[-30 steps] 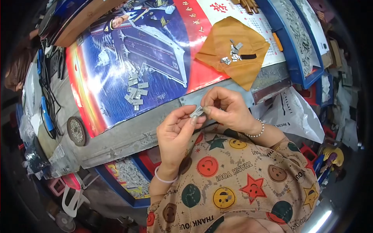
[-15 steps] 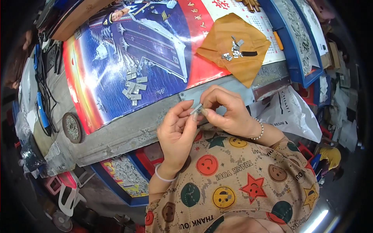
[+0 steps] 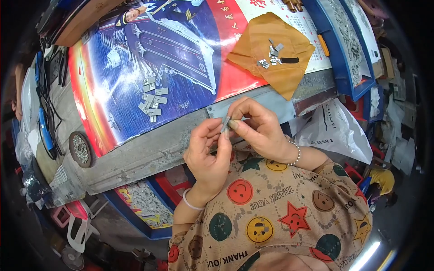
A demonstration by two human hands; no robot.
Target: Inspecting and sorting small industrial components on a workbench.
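Note:
Between my fingertips is a small grey metal piece (image 3: 225,124), partly covered by them. My left hand (image 3: 209,151) pinches its lower end between thumb and fingers. From the other side, my right hand (image 3: 255,126) grips the same piece between thumb and forefinger. Several flat silver metal parts (image 3: 153,99) lie in a loose group on the poster (image 3: 190,97) beyond my left hand. More small metal pieces (image 3: 274,54) and a black strip (image 3: 290,60) rest on a sheet of brown paper (image 3: 257,38) beyond my right hand.
A round dish (image 3: 80,149) of tiny metal bits stands at the left. Blue trays of metal parts are at the far right (image 3: 332,40) and below the table edge (image 3: 149,232). A white plastic bag (image 3: 337,131) hangs at right; blue-handled tool (image 3: 45,128) and cables lie left.
Both hands have shifted slightly left, still pinching the metal piece. The piece now stands more upright between the fingertips. The whole view has moved a little.

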